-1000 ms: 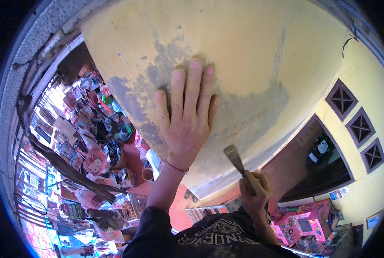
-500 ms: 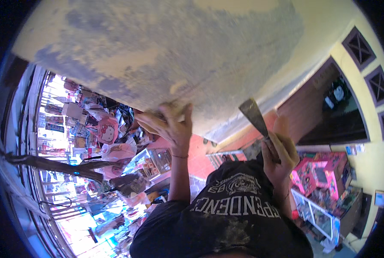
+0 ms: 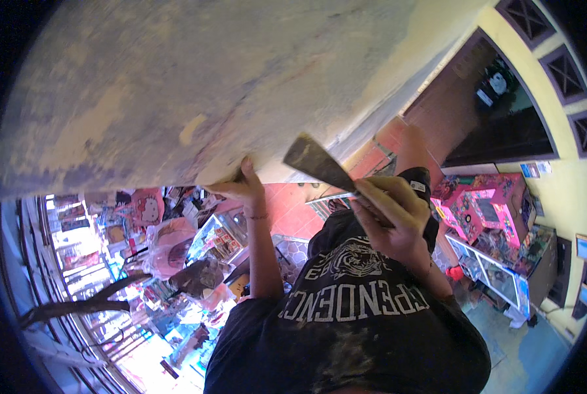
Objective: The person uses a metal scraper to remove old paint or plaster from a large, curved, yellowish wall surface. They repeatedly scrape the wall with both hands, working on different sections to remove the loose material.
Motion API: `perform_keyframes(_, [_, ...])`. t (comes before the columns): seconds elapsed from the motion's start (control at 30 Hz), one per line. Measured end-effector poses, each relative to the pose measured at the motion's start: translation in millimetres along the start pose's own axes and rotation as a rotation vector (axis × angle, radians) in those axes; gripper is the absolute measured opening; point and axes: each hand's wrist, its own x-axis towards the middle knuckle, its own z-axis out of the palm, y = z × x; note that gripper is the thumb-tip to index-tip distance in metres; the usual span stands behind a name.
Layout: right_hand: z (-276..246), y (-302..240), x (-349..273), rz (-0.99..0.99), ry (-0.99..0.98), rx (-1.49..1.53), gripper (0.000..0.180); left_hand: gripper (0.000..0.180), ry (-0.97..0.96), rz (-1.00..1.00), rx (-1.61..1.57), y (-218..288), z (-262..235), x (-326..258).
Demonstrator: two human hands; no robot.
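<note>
My right hand (image 3: 395,213) is closed round the handle of a putty knife (image 3: 316,161). Its wide, stained blade points up and left, close to the wall's lower part in the picture. The patchy grey and cream wall (image 3: 195,79) fills the upper part of the view. My left hand (image 3: 244,189) is at the wall's edge, thumb up and fingers stretched to the left, apart from each other. A dark shadow lies between thumb and fingers, and I see nothing held there.
On the left are shelves with packed goods, a pink bag (image 3: 149,207) and a forked branch (image 3: 86,305) by the window bars. A glass display case (image 3: 215,240) stands below. To the right are a doorway (image 3: 503,118), a pink toy house (image 3: 490,207) and a glass counter (image 3: 503,276).
My view has turned and shifted toward the wall. The putty knife has moved left, nearer my left hand. The left hand's blurred, spread fingers now point left beside the wall.
</note>
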Motion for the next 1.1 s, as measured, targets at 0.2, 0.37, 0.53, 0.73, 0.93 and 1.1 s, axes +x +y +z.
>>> perform_keyframes(0.2, [7, 10, -6, -0.031, -0.057, 0.002, 0.034, 0.108, -0.124, -0.093, 0.219, -50, -6, -48])
perform_keyframes(0.37, [6, 22, -7, -0.017, -0.075, 0.007, 0.037, 0.108, -0.193, -0.154, 0.272, -68, -7, -72])
perform_keyframes(0.53, [4, 35, -3, 0.039, -0.066, 0.050, 0.038, 0.104, -0.237, -0.399, 0.282, -73, -5, -79])
perform_keyframes(0.73, [5, 56, 7, 0.074, -0.050, 0.142, 0.043, 0.097, -0.284, -0.423, 0.342, -60, 0, -90])
perform_keyframes(0.93, [6, 72, 14, 0.073, -0.027, 0.150, 0.047, 0.096, -0.292, -0.526, 0.248, -38, 11, -89])
perform_keyframes(1.1, [8, 85, 9, 0.141, 0.012, 0.167, 0.047, 0.090, -0.332, -0.520, 0.275, -40, 12, -89])
